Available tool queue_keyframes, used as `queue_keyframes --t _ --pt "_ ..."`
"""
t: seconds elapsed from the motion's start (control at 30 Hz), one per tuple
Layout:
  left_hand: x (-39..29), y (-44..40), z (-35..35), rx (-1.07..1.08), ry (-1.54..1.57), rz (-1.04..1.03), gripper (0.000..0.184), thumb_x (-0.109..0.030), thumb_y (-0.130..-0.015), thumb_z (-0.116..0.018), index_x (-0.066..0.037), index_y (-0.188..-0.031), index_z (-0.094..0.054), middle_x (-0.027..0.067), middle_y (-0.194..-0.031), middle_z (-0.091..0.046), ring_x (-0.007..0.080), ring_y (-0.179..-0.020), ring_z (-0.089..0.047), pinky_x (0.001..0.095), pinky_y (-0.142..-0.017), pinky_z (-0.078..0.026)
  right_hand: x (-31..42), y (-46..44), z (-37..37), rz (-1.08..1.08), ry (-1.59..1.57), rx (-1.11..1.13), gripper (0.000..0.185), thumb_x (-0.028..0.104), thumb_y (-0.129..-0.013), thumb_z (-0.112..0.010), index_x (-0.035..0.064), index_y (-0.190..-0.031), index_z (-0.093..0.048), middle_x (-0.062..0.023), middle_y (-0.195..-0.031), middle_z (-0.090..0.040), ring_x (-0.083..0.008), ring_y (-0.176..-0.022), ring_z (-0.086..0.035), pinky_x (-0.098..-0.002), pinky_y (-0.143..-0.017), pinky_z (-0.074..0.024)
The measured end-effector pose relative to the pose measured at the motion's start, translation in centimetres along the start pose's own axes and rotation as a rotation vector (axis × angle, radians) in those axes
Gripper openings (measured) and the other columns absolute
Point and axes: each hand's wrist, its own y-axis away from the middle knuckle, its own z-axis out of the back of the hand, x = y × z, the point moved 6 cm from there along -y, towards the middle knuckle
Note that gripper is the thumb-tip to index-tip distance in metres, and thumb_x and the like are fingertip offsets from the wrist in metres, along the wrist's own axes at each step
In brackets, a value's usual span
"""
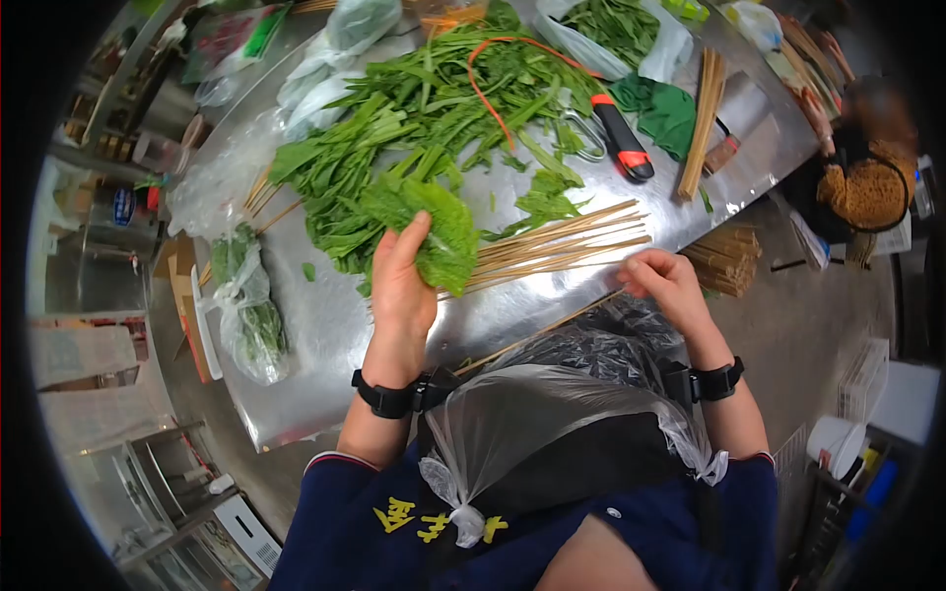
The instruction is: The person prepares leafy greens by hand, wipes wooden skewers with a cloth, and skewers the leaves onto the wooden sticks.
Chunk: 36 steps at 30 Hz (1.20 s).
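My left hand (402,281) is closed on green leaves (441,233), with the thumb lying on top of them. Beneath and to the right of the leaves, a row of wooden skewers (562,246) lies on the metal table (325,335). My right hand (668,286) is by the skewers' right ends, thumb and index finger pinched together at what looks like the end of a thin skewer. A single skewer (537,333) slants along the table's near edge between my hands. Behind my left hand spreads a large pile of cut leaves (394,128).
A black and orange tool (621,138), a green cloth (662,113) and a skewer bundle (702,128) lie at the back right. Bagged greens (251,305) are at left. Another bundle (724,258) sits beyond the right edge. Another person (867,187) is at far right.
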Motion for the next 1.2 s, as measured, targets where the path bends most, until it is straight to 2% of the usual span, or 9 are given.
queue_keyframes --t 0.13,0.2,0.33,0.4,0.57,0.77,0.97,1.03,1.2 --pt "0.8 0.0 0.6 -0.046 0.021 0.006 0.026 -0.012 -0.085 -0.053 -0.001 -0.108 -0.051 0.0082 -0.101 -0.059 0.0191 -0.089 -0.058 0.0330 -0.077 -0.048 -5.6 1.3 3.4 -0.299 0.281 -0.045 0.026 0.026 -0.081 -0.060 0.0005 -0.080 -0.060 -0.0030 -0.065 -0.059 -0.0064 -0.052 -0.052 -0.0183 -0.047 -0.0422" --pt "1.2 -0.2 0.1 -0.021 0.011 0.030 0.026 -0.013 -0.086 -0.052 -0.001 -0.109 -0.051 0.0088 -0.101 -0.059 0.0201 -0.089 -0.059 0.0338 -0.076 -0.049 -7.7 1.8 2.9 -0.531 0.216 -0.108 0.026 0.027 -0.080 -0.059 0.0006 -0.078 -0.058 -0.0040 -0.064 -0.059 -0.0083 -0.049 -0.053 -0.0195 -0.044 -0.0438" --pt "1.0 -0.2 -0.8 -0.014 -0.009 0.011 0.025 -0.012 -0.086 -0.052 -0.001 -0.108 -0.051 0.0091 -0.101 -0.059 0.0200 -0.089 -0.059 0.0339 -0.076 -0.049 -11.6 -0.1 0.8 -0.650 -0.152 -0.162 0.019 0.018 -0.080 -0.056 -0.0011 -0.080 -0.057 -0.0059 -0.065 -0.059 -0.0110 -0.050 -0.056 -0.0203 -0.044 -0.0461" --pt "1.0 -0.2 -0.6 -0.021 -0.016 0.015 0.025 -0.012 -0.086 -0.052 -0.001 -0.108 -0.051 0.0092 -0.101 -0.059 0.0198 -0.089 -0.059 0.0338 -0.075 -0.049 -15.3 -1.6 -0.3 -0.643 -0.196 -0.123 0.017 0.016 -0.080 -0.055 -0.0012 -0.081 -0.057 -0.0062 -0.066 -0.059 -0.0110 -0.051 -0.056 -0.0197 -0.044 -0.0460" --pt "-0.7 0.1 1.0 -0.046 -0.005 -0.043 0.025 -0.012 -0.085 -0.052 -0.001 -0.108 -0.052 0.0087 -0.102 -0.059 0.0197 -0.089 -0.059 0.0346 -0.076 -0.049 -12.7 1.0 1.4 -0.605 -0.436 -0.219 0.015 0.016 -0.082 -0.056 0.0016 -0.082 -0.057 -0.0038 -0.065 -0.058 -0.0097 -0.048 -0.052 -0.0192 -0.041 -0.0440" --pt "-5.5 0.8 2.1 -0.068 0.095 -0.138 0.030 -0.013 -0.086 -0.052 0.000 -0.114 -0.050 0.0101 -0.109 -0.057 0.0224 -0.098 -0.056 0.0356 -0.086 -0.044 -3.7 5.2 12.4 -0.172 -0.515 -0.562 0.021 0.025 -0.087 -0.053 0.0047 -0.085 -0.056 0.0013 -0.060 -0.051 -0.0048 -0.046 -0.048 -0.0146 -0.041 -0.0421" --pt "-7.9 2.3 -1.1 -0.003 0.080 -0.255 0.028 -0.011 -0.085 -0.053 -0.001 -0.111 -0.050 0.0075 -0.105 -0.058 0.0180 -0.093 -0.057 0.0313 -0.082 -0.046 -0.5 -2.2 0.4 -0.177 -0.488 -0.179 0.028 0.027 -0.085 -0.058 -0.0001 -0.093 -0.056 -0.0079 -0.075 -0.061 -0.0124 -0.064 -0.061 -0.0209 -0.054 -0.0513" --pt "-7.1 2.5 -1.2 -0.018 0.101 -0.248 0.027 -0.011 -0.085 -0.052 -0.001 -0.111 -0.050 0.0071 -0.104 -0.058 0.0172 -0.092 -0.057 0.0306 -0.080 -0.046 -0.7 -3.5 -3.0 -0.192 -0.536 -0.181 0.030 0.027 -0.084 -0.059 -0.0013 -0.095 -0.056 -0.0099 -0.079 -0.061 -0.0148 -0.066 -0.061 -0.0237 -0.058 -0.0523" --pt "-5.3 2.3 -2.4 0.033 0.016 -0.165 0.026 -0.011 -0.085 -0.054 -0.001 -0.108 -0.052 0.0075 -0.101 -0.060 0.0167 -0.091 -0.058 0.0308 -0.080 -0.046 0.1 -2.2 -1.9 -0.250 -0.182 -0.129 0.040 0.035 -0.086 -0.052 -0.0038 -0.096 -0.055 -0.0111 -0.084 -0.061 -0.0146 -0.068 -0.061 -0.0229 -0.057 -0.0505"
